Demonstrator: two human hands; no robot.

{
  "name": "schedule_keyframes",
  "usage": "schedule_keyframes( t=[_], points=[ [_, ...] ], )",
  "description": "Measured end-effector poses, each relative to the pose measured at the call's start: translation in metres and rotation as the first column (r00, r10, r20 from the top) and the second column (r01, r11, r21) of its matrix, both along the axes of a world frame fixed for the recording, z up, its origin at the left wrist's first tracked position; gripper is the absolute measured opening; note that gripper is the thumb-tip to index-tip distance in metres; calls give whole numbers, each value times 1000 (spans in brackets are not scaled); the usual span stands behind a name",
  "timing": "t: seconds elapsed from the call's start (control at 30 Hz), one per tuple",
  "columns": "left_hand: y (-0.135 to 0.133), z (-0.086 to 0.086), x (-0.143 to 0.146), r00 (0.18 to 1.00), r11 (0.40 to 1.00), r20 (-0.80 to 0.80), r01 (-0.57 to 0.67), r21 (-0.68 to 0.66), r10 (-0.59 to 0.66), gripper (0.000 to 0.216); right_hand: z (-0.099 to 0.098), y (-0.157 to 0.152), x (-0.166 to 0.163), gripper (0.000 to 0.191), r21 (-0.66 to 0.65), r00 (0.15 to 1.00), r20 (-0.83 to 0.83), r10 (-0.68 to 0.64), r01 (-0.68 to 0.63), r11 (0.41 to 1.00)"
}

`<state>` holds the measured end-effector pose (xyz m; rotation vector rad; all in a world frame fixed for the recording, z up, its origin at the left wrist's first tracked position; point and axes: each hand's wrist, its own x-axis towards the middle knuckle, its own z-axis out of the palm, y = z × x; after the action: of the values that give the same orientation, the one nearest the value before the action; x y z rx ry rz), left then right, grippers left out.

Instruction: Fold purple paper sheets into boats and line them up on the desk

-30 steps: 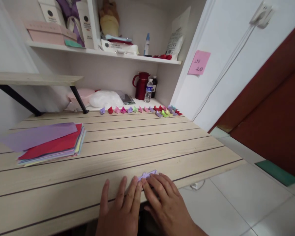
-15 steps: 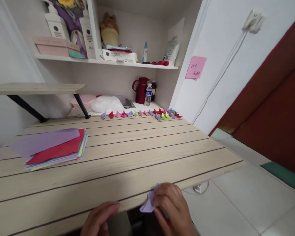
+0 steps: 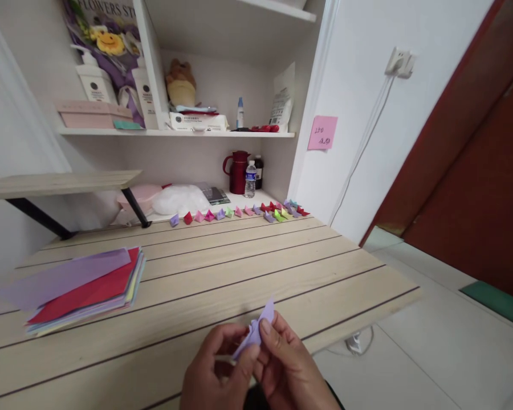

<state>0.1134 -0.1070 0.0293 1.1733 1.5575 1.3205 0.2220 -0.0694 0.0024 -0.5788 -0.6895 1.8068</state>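
Observation:
A small piece of folded purple paper [image 3: 263, 323] is held between both hands above the table's front edge. My left hand [image 3: 222, 364] pinches its lower left end between thumb and fingers. On the other side, my right hand [image 3: 286, 359] grips it with the thumb pressed on its face. The paper's upper tip sticks up past the fingertips, while part of its lower side is hidden by the fingers. Small folded paper pieces in several colours, among them a red one [image 3: 188, 217] and a green one [image 3: 279, 216], stand in a row along the table's back edge.
A stack of coloured paper, red sheet [image 3: 98, 290] and purple strip [image 3: 68, 276] on top, lies at the left of the slatted wooden table [image 3: 188, 279]. A raised wooden shelf [image 3: 60, 181] stands behind it. A dark red jug [image 3: 238, 173] and water bottle [image 3: 250, 179] are at the back.
My left hand has come from the table edge to the purple paper and now grips it too. My right hand has turned the paper upward. The view has tilted up slightly.

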Motion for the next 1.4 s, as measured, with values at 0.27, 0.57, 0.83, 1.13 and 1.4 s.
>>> schedule_keyframes(
  t=[0.27, 0.57, 0.83, 1.13, 1.4],
  points=[
    [4, 1, -26, 982, 998, -186, -23, -50, 14, 19, 7, 0, 42, 56, 561, 765, 543, -347, -23, 827],
    [2, -20, -37, 693, 946, -701, 88, 312, 167, 35, 3, 15, 59, 41, 703, 337, 700, -630, -483, 523],
    [3, -19, -48, 405, 862, -853, 239, 446, 330, 27, 16, 19, 51, 32, 645, 263, 736, -624, -552, 529],
    [12, -17, -38, 482, 876, -838, 250, 412, 256, 32, 28, 58, 44, 27, 517, 410, 845, -343, -467, 717],
    [10, -22, -40, 526, 912, -825, 200, 359, 209, 30, 33, 68, 43, 26, 447, 457, 863, -214, -495, 745]
  ],
)
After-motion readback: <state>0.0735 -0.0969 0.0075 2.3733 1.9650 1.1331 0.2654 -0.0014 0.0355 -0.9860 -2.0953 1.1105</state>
